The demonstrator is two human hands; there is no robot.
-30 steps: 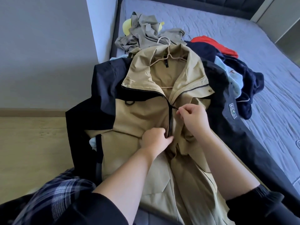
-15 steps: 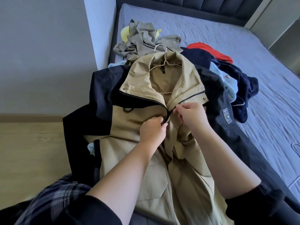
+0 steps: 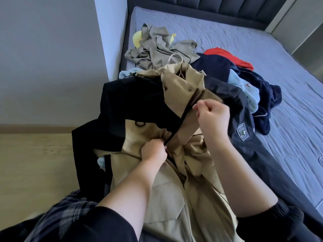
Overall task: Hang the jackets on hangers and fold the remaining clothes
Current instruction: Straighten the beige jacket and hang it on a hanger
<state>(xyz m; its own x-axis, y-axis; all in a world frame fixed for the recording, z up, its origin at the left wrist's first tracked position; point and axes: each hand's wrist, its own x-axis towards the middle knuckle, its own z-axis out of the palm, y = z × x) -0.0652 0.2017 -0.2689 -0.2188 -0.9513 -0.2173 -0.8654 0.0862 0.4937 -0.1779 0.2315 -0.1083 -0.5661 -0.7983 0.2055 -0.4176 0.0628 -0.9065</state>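
Tan jacket (image 3: 157,198) is holding a hanger (image 3: 176,55), mostly hidden inside its collar. The left hand (image 3: 153,151) is gripping the zipper (image 3: 183,117) low down; the right hand (image 3: 214,117) is pinching it higher up.

- tan jacket (image 3: 174,189): front up across the near edge of the bed (image 3: 227,32), black panels at the shoulders, black zip pulled taut and closed almost to the collar.
- dark sleeve (image 3: 244,137): has a square patch and lies along the jacket's right side; whether it is the same garment is unclear.
- hanger (image 3: 175,55): pale hook sticking out of the collar.
- loose clothes (image 3: 157,48): unfolded heap of olive, navy, red and light blue behind the collar.
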